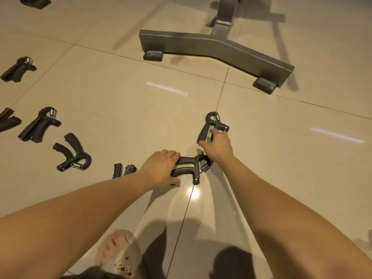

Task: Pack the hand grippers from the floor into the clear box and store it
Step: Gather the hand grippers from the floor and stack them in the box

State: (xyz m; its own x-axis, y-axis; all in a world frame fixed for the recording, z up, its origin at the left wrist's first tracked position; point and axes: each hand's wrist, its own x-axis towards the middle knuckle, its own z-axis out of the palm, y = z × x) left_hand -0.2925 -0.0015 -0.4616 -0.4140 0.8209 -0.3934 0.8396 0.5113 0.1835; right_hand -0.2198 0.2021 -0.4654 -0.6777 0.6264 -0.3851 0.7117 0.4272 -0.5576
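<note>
Several black hand grippers lie on the beige tiled floor. My left hand [162, 169] grips the handles of the near hand gripper [191, 167], whose spring end points right. My right hand [218, 147] holds the lower handles of the far hand gripper [211, 125], its loop pointing away from me. More lie at the left: one with spread handles [73, 153], one [40, 124], one farther back [19, 69], one cut by the left edge [8, 119], and one half hidden behind my left forearm [123, 170]. The clear box is not in view.
A grey metal equipment base [217, 47] with rubber feet stands on the floor beyond my hands. Another dark foot [35, 1] shows at the top left. My sandalled foot [118, 252] is at the bottom edge.
</note>
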